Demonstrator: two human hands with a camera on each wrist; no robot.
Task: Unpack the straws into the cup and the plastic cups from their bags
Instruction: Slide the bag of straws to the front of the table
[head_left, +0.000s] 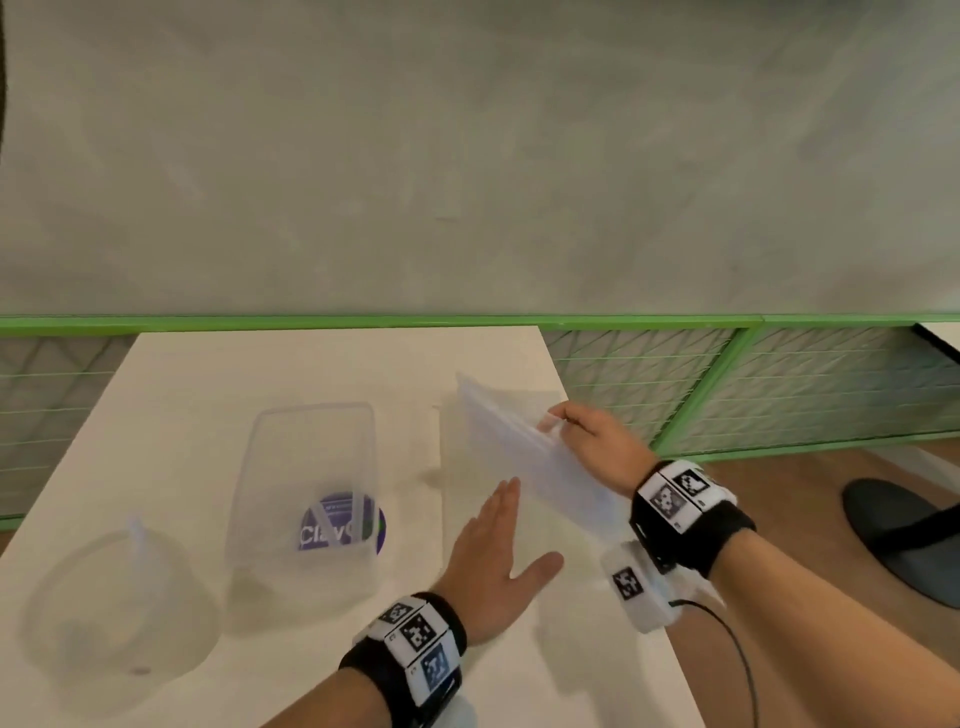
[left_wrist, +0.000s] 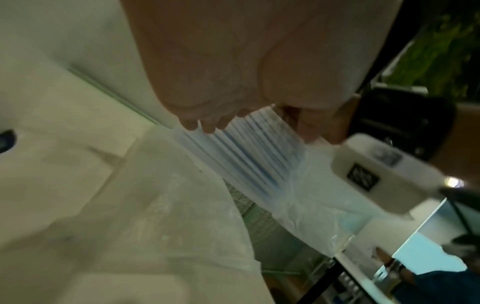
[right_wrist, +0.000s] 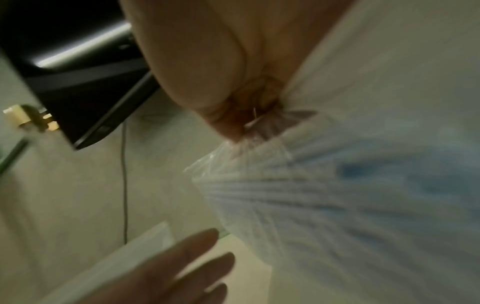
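A clear bag of white, blue-striped straws hangs tilted above the right side of the white table. My right hand pinches the bag's far upper edge; the right wrist view shows the bag bunched under its fingertips. My left hand is flat and open just below the bag's near end, and I cannot tell whether it touches. A clear bag of plastic cups with a purple label lies mid-table. A clear cup stands at the left, blurred.
The table's right edge runs close under my right wrist. Behind the table stands a green-framed mesh rail. A black chair base sits on the wooden floor at right. A thin black cable trails from my right wristband.
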